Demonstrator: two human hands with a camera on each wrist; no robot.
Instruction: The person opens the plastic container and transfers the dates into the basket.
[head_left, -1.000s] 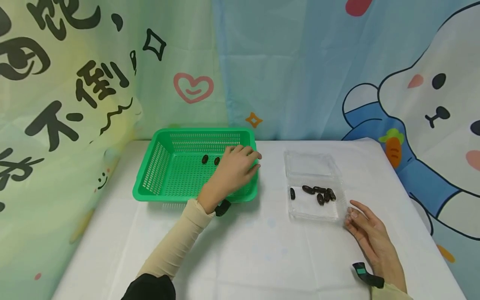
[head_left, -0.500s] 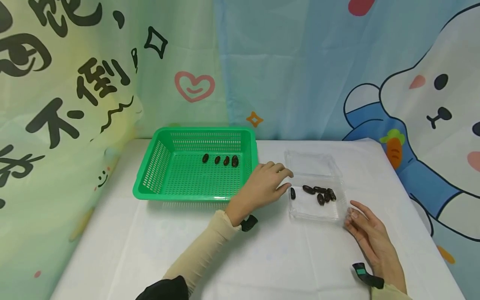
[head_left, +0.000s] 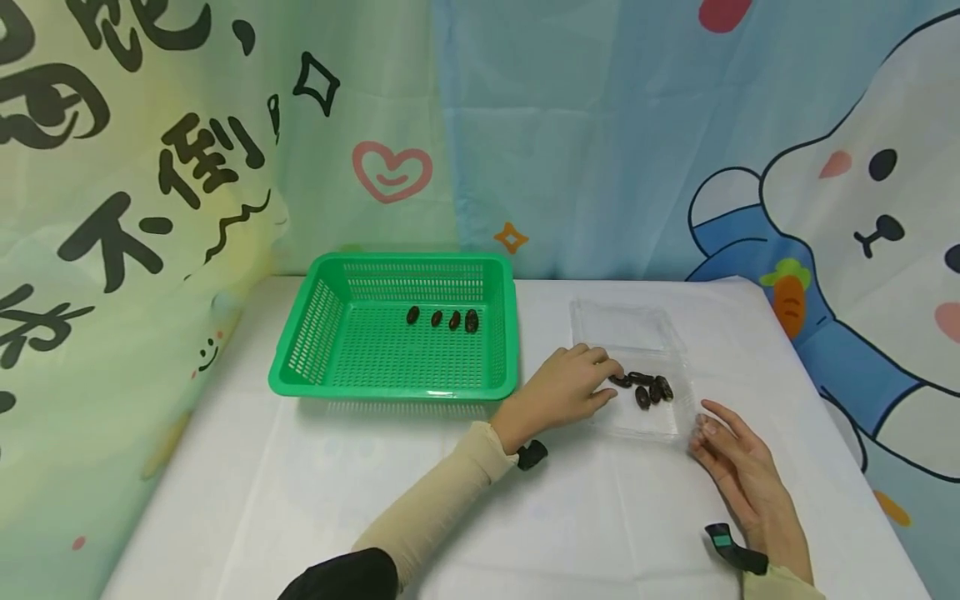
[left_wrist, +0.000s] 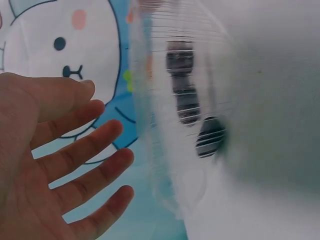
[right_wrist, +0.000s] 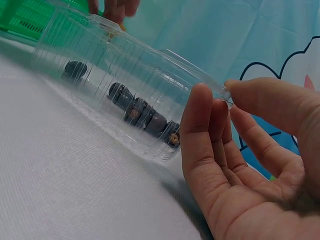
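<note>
left hand [head_left: 566, 387] hovers over the clear box [head_left: 648, 436], fingers spread, empty; right hand [head_left: 738, 467] pinches its edge, likely steadying it. dates [head_left: 642, 397] lie inside, with four in the basket [head_left: 393, 394].

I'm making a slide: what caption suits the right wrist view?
Right hand pinching the edge of a clear container with dark pieces inside.

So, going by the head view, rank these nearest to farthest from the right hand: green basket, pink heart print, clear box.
1. Clear box: its near right edge is at the right hand.
2. Green basket: left of the box.
3. Pink heart print: on the backdrop, behind the basket.
</note>
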